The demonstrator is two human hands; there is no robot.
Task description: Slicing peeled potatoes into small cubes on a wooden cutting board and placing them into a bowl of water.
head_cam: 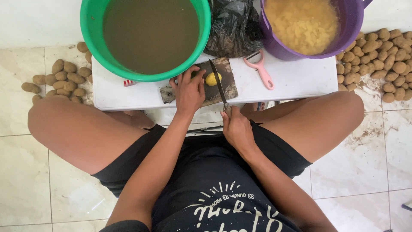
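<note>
A peeled yellow potato (213, 78) lies on a small dark cutting board (229, 83) on a low white table (296, 81). My left hand (189, 89) rests flat on the board, fingertips beside the potato. My right hand (235, 126) grips the handle of a knife (218, 81) whose blade lies across the board, right against the potato.
A green tub of murky water (92, 38) and a purple bucket of cut yellow pieces (354, 30) stand at the table's far side, a black plastic bag (234, 25) between them. A pink peeler (262, 71) lies right of the board. Unpeeled potatoes (386, 56) are heaped on the tiled floor at both sides.
</note>
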